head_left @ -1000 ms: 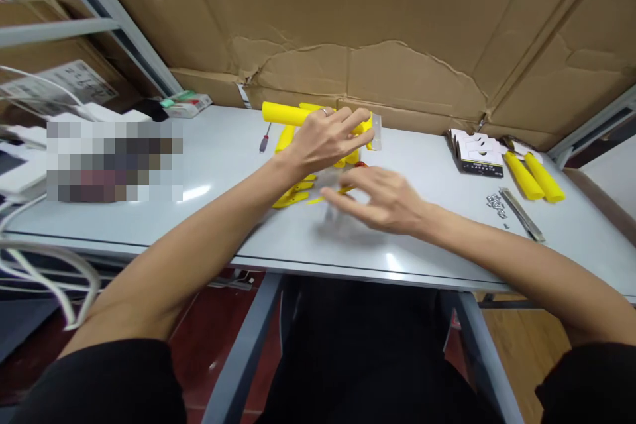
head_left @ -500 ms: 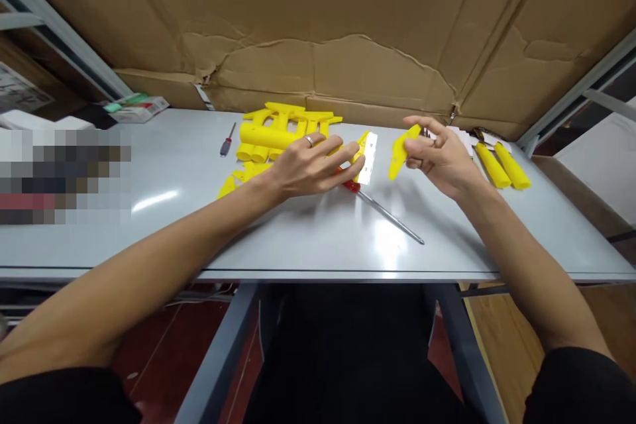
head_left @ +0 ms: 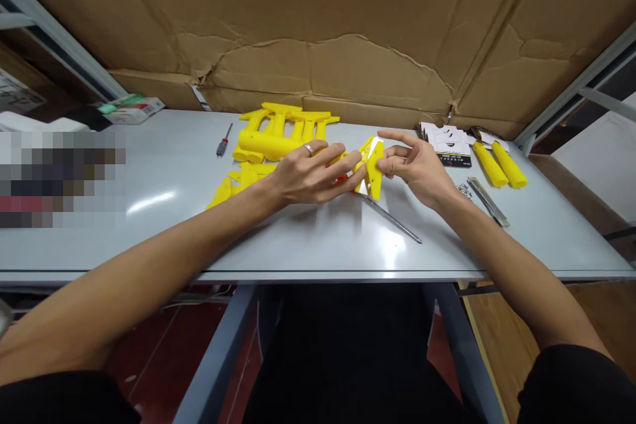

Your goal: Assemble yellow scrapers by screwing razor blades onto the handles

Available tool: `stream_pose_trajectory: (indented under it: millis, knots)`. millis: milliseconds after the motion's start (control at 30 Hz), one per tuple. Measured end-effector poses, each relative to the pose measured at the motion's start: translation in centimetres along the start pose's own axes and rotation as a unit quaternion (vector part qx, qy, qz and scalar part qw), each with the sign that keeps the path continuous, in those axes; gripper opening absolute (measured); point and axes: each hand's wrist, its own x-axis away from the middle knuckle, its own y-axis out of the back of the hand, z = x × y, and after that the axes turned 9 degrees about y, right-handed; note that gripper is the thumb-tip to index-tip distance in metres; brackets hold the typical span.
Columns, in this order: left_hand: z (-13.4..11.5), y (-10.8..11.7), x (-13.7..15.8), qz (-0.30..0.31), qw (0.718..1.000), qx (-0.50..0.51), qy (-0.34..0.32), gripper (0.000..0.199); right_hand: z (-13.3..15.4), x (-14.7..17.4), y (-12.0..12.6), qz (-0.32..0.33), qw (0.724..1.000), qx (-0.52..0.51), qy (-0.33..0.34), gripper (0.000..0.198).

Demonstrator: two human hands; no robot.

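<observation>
My left hand (head_left: 318,175) is closed around a yellow scraper (head_left: 365,149), whose tube-like handle is mostly covered by the fingers. A bright metal blade (head_left: 378,143) lies across the scraper's head. Between thumb and fingertips, my right hand (head_left: 415,165) pinches a flat yellow plastic cover plate (head_left: 374,175) with small holes, held over the blade and scraper head. Below my left fingers a screwdriver (head_left: 392,217) with a red handle points to the lower right. Its handle is largely hidden, so whether the hand grips it I cannot tell.
Several yellow scraper handles (head_left: 278,119) lie behind my left hand, with yellow plates (head_left: 238,185) nearer. A small screwdriver (head_left: 223,142) is left of them. To the right are blade packets (head_left: 450,146), two yellow tubes (head_left: 509,165), loose screws (head_left: 464,190) and metal strips (head_left: 487,202).
My right hand has moved left with the yellow cover plate, bringing it over the blade on the scraper head. My left hand has stayed nearly in place.
</observation>
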Motion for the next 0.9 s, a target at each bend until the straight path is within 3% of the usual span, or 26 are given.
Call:
stream_pose_trajectory:
  millis: [100, 167, 233, 500, 733, 900]
  knots:
    - [-0.3, 0.2, -0.3, -0.040, 0.995, -0.074, -0.058, 0.020, 0.0, 0.0, -0.1, 0.033, 0.999, 0.007, -0.016, 0.089]
    - [-0.4, 0.3, -0.4, -0.033, 0.991, -0.101, -0.076, 0.016, 0.1, 0.1, -0.1, 0.062, 0.998, 0.003, -0.030, 0.086]
    - [-0.4, 0.3, -0.2, -0.011, 0.995, -0.080, -0.066, 0.019, 0.1, 0.3, 0.0, 0.069, 0.997, -0.007, -0.043, 0.083]
    - [-0.5, 0.5, 0.2, -0.010, 0.998, 0.057, -0.010, 0.018, 0.0, 0.6, -1.0, -0.009, 0.998, -0.035, -0.047, 0.080]
    - [-0.6, 0.7, -0.3, 0.020, 0.999, -0.024, -0.036, 0.022, 0.0, 1.1, -1.2, -0.029, 0.998, -0.053, -0.035, 0.074]
    - [-0.9, 0.1, -0.1, 0.030, 0.997, 0.044, 0.048, 0.041, -0.6, 1.2, -1.4, -0.031, 0.999, -0.023, -0.005, 0.066]
